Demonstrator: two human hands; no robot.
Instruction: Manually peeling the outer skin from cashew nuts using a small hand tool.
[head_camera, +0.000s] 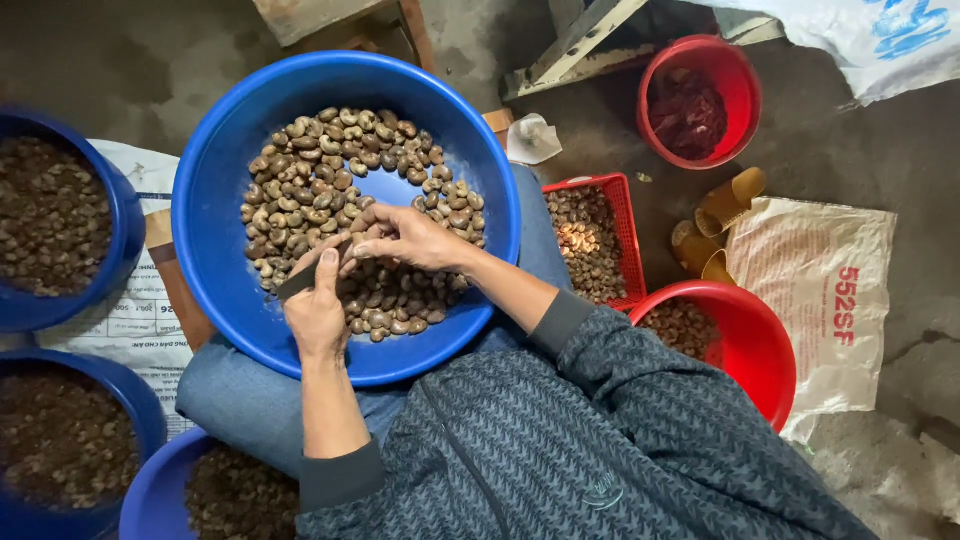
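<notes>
A big blue basin (215, 200) rests on my lap, holding a heap of brown cashew nuts (320, 170). Both hands meet over the nuts near the basin's front. My left hand (315, 305) grips a small dark knife (298, 283), its blade pointing left. My right hand (405, 238) pinches a single nut (352, 247) against the knife with its fingertips. Both forearms come up from dark grey sleeves at the bottom of the view.
Blue tubs of dark nuts stand at the left (55, 215), lower left (60, 440) and bottom (215, 490). At the right are a red crate of nuts (590, 235), a red bowl (745, 345), a red bucket (700, 100), sacks and a wooden frame.
</notes>
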